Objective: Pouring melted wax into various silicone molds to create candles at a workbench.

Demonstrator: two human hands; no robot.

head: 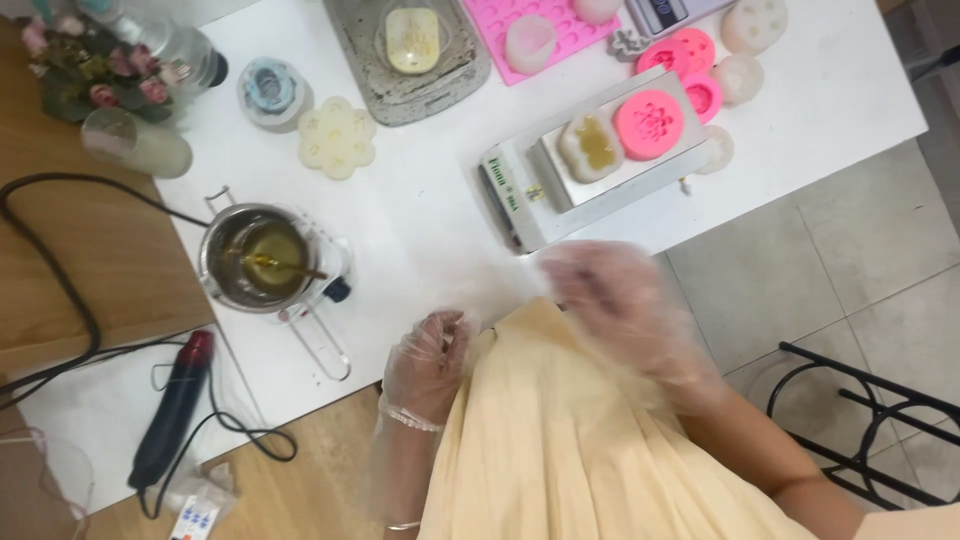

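Both my hands wear thin clear plastic gloves. My left hand (428,362) is curled loosely at the near edge of the white table (430,220), against my pale yellow garment, and holds nothing. My right hand (610,300) is blurred with motion just below a white kitchen scale (520,190), fingers spread, empty. On the scale's steel plate sit a cream flower-shaped mould (592,146) filled with yellowish wax and a pink round mould (650,124). A metal melting pot (258,258) with amber liquid and a stirrer stands to the left.
A dark heat gun (172,410) with its cord lies on a white sheet at left. Pink and white silicone moulds (690,60), a grey tray (410,60) with a cream block, a cream flower piece (337,137), jars and dried flowers (90,70) fill the far side. A black metal rack (870,420) stands on the tiled floor.
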